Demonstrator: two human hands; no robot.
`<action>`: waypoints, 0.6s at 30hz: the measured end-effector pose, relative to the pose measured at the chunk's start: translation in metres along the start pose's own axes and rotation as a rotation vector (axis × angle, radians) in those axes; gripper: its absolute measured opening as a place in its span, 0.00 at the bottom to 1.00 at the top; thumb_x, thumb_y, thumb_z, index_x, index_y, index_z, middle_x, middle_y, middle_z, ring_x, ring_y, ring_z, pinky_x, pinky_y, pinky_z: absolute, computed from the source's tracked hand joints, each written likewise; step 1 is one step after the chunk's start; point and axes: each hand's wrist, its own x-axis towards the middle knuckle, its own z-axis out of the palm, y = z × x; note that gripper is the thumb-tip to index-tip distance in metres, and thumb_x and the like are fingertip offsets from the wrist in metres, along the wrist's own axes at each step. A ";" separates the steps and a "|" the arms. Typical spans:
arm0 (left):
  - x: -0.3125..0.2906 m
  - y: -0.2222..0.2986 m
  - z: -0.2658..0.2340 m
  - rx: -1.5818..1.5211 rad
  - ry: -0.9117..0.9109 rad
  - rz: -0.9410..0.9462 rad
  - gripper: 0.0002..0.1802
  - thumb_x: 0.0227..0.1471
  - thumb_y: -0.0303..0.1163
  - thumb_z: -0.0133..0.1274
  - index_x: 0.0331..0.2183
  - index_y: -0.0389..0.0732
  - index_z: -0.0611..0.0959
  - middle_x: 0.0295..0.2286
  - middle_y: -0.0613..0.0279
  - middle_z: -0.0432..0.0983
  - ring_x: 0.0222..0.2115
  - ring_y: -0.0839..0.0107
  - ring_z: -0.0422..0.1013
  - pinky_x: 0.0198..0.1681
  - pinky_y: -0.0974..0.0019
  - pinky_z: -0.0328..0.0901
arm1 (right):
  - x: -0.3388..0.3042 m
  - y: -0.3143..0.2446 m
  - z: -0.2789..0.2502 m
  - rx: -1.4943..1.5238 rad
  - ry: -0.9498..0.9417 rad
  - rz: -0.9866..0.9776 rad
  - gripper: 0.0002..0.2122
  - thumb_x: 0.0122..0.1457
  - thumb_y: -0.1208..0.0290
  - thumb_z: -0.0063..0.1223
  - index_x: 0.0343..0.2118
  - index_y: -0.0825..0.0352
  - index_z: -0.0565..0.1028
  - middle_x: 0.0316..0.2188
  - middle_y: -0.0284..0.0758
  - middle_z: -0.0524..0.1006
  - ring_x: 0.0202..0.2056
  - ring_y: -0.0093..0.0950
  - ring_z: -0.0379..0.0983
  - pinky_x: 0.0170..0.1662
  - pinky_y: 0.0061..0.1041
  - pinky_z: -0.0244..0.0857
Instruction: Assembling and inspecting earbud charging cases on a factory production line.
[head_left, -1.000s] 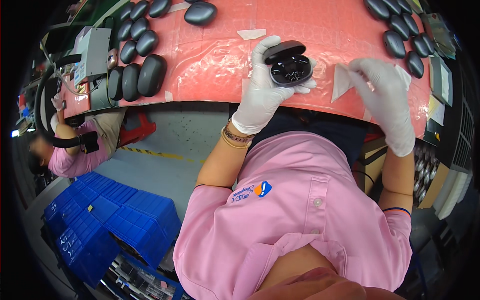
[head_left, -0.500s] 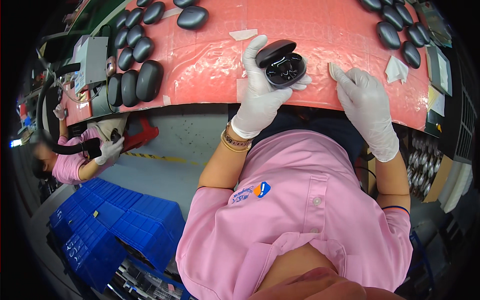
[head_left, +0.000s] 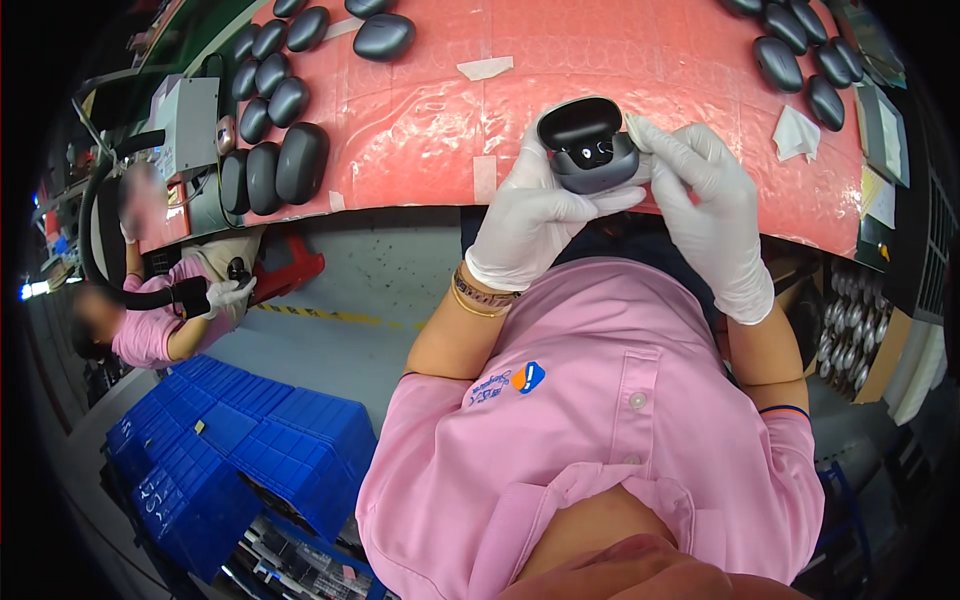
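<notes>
My gloved left hand (head_left: 525, 215) holds a dark grey earbud charging case (head_left: 598, 177) over the near edge of the red-covered table (head_left: 420, 130). The case's lid is up, and its glossy black inside faces me. At the case's right side is my gloved right hand (head_left: 712, 195), thumb and fingers pinched on a small pale piece (head_left: 634, 130), perhaps folded cloth. That piece is close to the rim by the lid; whether it touches is hard to tell. My fingers cover part of the case's left side and underside.
Several closed dark cases (head_left: 288, 101) lie at the left, with larger ones (head_left: 301, 164) by the table edge. More cases (head_left: 777, 65) and a white cloth (head_left: 796, 134) lie at the right. Beyond a grey box (head_left: 192, 122), a co-worker (head_left: 150, 335) sits near blue crates (head_left: 300, 425).
The earbud case has turned in my left hand, its open lid now standing at the back. My right hand has moved left with the pale piece, up to the case.
</notes>
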 end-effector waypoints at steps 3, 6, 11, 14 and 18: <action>-0.001 -0.003 0.002 -0.112 -0.128 -0.002 0.38 0.45 0.13 0.46 0.55 0.47 0.53 0.50 0.47 0.60 0.50 0.49 0.65 0.52 0.49 0.65 | 0.002 0.002 -0.004 0.261 0.001 0.177 0.17 0.53 0.84 0.48 0.46 0.64 0.76 0.27 0.32 0.72 0.29 0.20 0.68 0.34 0.18 0.63; 0.000 -0.009 0.005 0.083 -0.143 0.146 0.33 0.54 0.23 0.46 0.58 0.47 0.52 0.51 0.44 0.60 0.51 0.42 0.62 0.54 0.50 0.63 | -0.001 -0.001 -0.005 0.476 0.073 0.269 0.17 0.54 0.83 0.47 0.46 0.64 0.75 0.30 0.32 0.74 0.30 0.18 0.68 0.35 0.17 0.63; 0.002 -0.015 0.010 0.015 -0.047 0.198 0.28 0.60 0.34 0.41 0.58 0.50 0.51 0.51 0.50 0.61 0.50 0.58 0.65 0.55 0.53 0.61 | -0.003 -0.007 0.006 0.423 0.136 0.254 0.17 0.53 0.83 0.48 0.47 0.64 0.75 0.29 0.32 0.74 0.30 0.21 0.69 0.35 0.18 0.63; 0.003 -0.017 0.010 -0.019 -0.044 0.190 0.28 0.62 0.37 0.36 0.60 0.49 0.48 0.52 0.51 0.61 0.51 0.61 0.64 0.56 0.52 0.59 | -0.011 0.001 0.018 -0.092 0.120 -0.224 0.22 0.44 0.86 0.52 0.45 0.64 0.76 0.29 0.36 0.72 0.28 0.27 0.68 0.34 0.21 0.62; -0.002 -0.017 0.003 -0.020 -0.080 0.132 0.28 0.63 0.39 0.35 0.61 0.44 0.50 0.52 0.51 0.59 0.52 0.61 0.63 0.54 0.53 0.59 | -0.012 -0.015 0.018 -0.197 0.104 -0.330 0.23 0.40 0.83 0.52 0.44 0.62 0.76 0.27 0.31 0.71 0.25 0.28 0.67 0.32 0.27 0.62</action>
